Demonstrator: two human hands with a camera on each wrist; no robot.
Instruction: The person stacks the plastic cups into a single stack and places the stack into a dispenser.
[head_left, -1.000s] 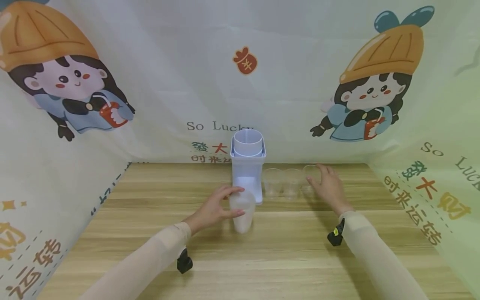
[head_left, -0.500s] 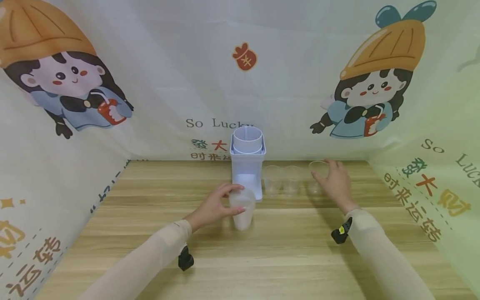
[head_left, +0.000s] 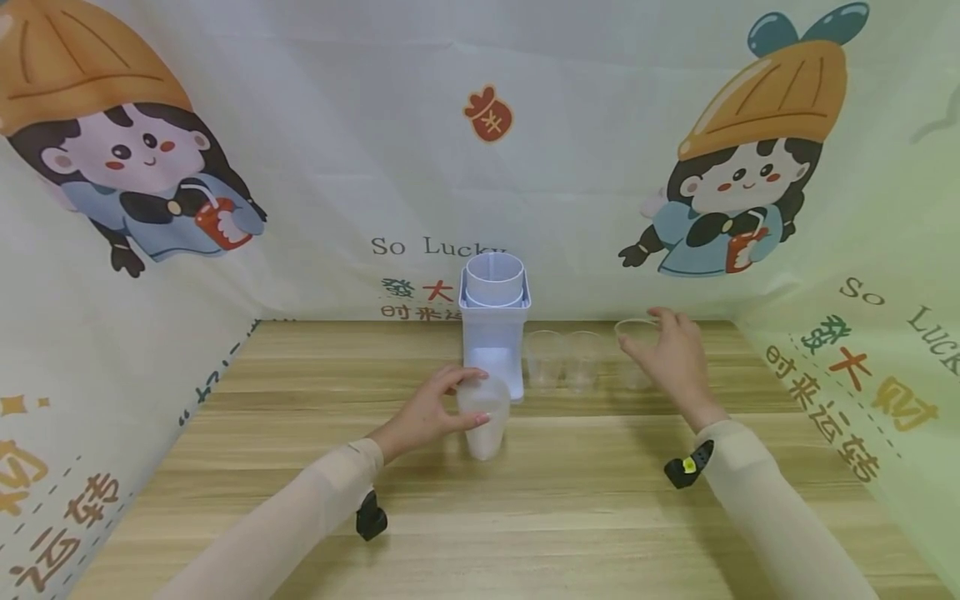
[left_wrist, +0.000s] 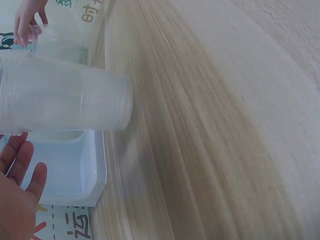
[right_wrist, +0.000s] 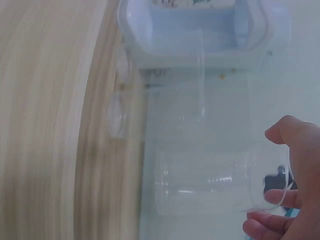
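Note:
My left hand [head_left: 427, 417] grips a stack of nested translucent plastic cups [head_left: 486, 429] between thumb and fingers, in front of a pale plastic stand [head_left: 495, 333]. In the left wrist view the stacked rims of the cups [left_wrist: 65, 95] show at the left. On the right, a single clear plastic cup [head_left: 634, 372] stands upright on the table with my right hand [head_left: 678, 362] around its rim. The right wrist view shows the thumb spread off this cup [right_wrist: 200, 182], while the fingertips stay right at the rim.
Two more clear cups, one [head_left: 546, 362] beside the stand and another [head_left: 582, 362] to its right, stand in a row. A round tube [head_left: 495, 279] sits in the top of the stand. A printed cloth [head_left: 337, 167] closes off the back of the wooden table [head_left: 555, 533].
The right hand shifted the clear cup rightward, away from the row; since then the hand has risen slightly and its thumb has spread. The left hand has stayed in place with the cup stack.

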